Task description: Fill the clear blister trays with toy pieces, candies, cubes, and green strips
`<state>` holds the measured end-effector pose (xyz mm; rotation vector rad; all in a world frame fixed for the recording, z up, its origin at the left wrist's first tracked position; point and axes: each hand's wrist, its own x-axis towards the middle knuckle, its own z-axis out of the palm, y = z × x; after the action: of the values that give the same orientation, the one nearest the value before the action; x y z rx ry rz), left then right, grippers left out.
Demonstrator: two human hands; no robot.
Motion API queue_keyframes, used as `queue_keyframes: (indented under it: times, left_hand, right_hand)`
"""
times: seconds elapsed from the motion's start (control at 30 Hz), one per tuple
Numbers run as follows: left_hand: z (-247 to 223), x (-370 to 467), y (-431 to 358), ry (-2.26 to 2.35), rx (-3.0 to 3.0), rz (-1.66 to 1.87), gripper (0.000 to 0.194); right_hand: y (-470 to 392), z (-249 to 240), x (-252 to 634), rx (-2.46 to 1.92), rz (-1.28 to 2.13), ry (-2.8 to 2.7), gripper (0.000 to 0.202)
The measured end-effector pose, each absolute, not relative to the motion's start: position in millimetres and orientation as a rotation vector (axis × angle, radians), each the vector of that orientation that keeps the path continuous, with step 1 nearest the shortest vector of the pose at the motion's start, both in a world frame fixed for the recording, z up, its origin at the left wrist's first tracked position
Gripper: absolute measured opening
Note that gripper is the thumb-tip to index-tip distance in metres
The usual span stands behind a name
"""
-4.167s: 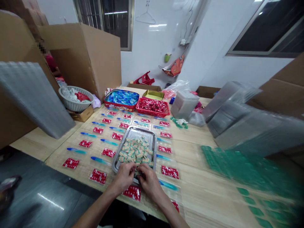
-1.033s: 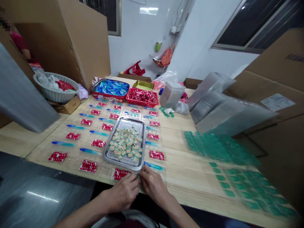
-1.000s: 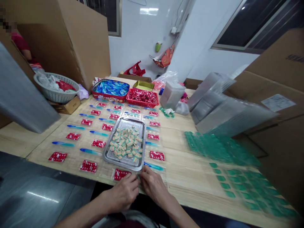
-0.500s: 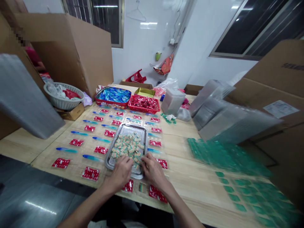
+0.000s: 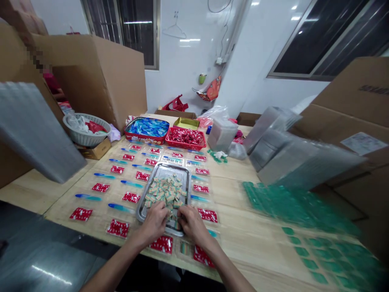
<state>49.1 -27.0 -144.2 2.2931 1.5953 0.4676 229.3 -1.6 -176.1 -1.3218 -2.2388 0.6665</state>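
A metal tray (image 5: 189,178) bears a heap of small tan-and-green striped blocks (image 5: 167,187). My left hand (image 5: 157,219) reaches over its near left part, fingers closed in a pinch at the blocks. Close beside it, my right hand (image 5: 191,221) is at the near right part, its fingers also bent together. What either hand pinches is too small to make out. Around the tray lie clear plastic trays with red printed packets (image 5: 118,228) and blue pens (image 5: 120,207). Below the hands, a striped block (image 5: 184,247) sits in a clear compartment.
Behind are a tin of blue pens (image 5: 147,129), a red basket of packets (image 5: 185,138) and a gold tin (image 5: 186,123). Green pieces (image 5: 304,207) and stacked clear plastic (image 5: 273,150) lie right. A grey basket (image 5: 86,134) and cardboard boxes stand left, a person partly hidden behind.
The whole view has shifted, so the table appears slightly lower. My right hand has moved a little closer to my left hand over the blocks.
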Motion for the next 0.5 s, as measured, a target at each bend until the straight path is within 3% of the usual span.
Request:
queue_keyframes:
  times: [0.5]
  left_hand:
    - [-140.7,38.9,-27.3,1.408,1.721,0.834,0.011]
  right_hand:
    - [2.5,-168.6,214.4,-1.083,1.057,-1.985,0.023]
